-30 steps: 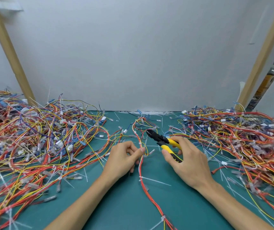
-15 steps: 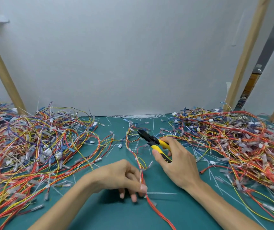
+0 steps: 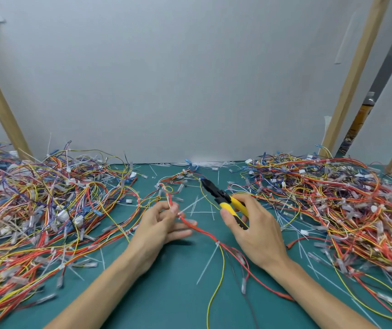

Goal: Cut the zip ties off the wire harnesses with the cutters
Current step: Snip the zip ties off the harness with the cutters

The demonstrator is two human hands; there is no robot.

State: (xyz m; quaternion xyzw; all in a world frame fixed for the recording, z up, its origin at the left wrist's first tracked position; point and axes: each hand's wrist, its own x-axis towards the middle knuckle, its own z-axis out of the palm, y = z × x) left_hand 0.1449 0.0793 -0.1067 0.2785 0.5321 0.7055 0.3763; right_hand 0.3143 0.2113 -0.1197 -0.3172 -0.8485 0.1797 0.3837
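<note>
many cut ties [image 3: 202, 212] litter the worktop [image 3: 166, 295], heaps [image 3: 47, 198] wait at both edges; left grip [image 3: 159, 224] pinches a harness [image 3: 204, 232], right grip [image 3: 254, 231] clasps cutters [image 3: 223, 198]

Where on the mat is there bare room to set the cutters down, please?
The green mat near the front edge, between the left forearm and the loose yellow wire. The left harness pile and right harness pile are crowded; cut zip ties litter the middle.
</note>
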